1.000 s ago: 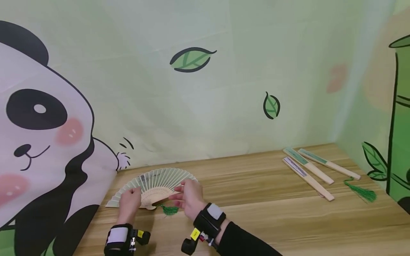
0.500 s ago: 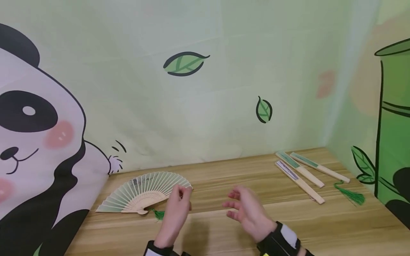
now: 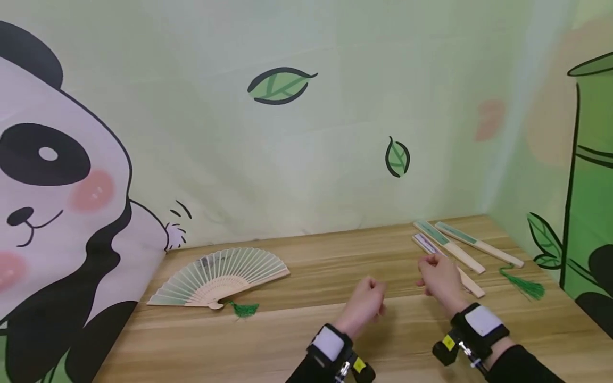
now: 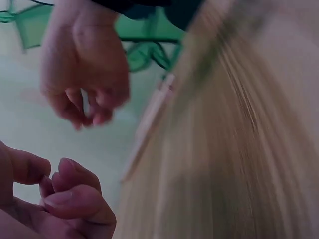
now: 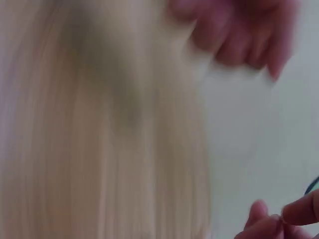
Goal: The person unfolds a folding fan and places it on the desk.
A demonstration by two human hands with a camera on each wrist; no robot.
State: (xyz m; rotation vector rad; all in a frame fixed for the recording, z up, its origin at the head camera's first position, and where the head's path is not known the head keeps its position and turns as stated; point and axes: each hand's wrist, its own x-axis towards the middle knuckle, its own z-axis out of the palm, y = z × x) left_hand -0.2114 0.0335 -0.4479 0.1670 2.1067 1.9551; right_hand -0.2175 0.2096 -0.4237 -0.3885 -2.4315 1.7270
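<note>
On the left of the table, an open folding fan [image 3: 220, 276] lies spread, a green tassel [image 3: 244, 309] at its pivot. My left hand [image 3: 361, 306] hovers above the middle of the table, fingers loosely curled with nothing in them. Farther right, my right hand [image 3: 442, 279] overlaps a folded fan with a purple-grey leaf [image 3: 471, 284] in the head view. Its fingers [image 5: 259, 229] bend loosely and hold nothing. Two more folded fans with green leaves, one nearer [image 3: 450, 242] and one farther right [image 3: 483, 246], lie behind it.
A green tassel [image 3: 524, 284] from the rightmost folded fan lies near the table's right side. Behind the wooden table [image 3: 230, 346] hangs a printed backdrop [image 3: 335, 133] with a panda and leaves. Both wrists wear black straps with small cameras.
Both hands have moved right, away from the open fan, which stays spread on the table. My right hand has come over to the folded fans.
</note>
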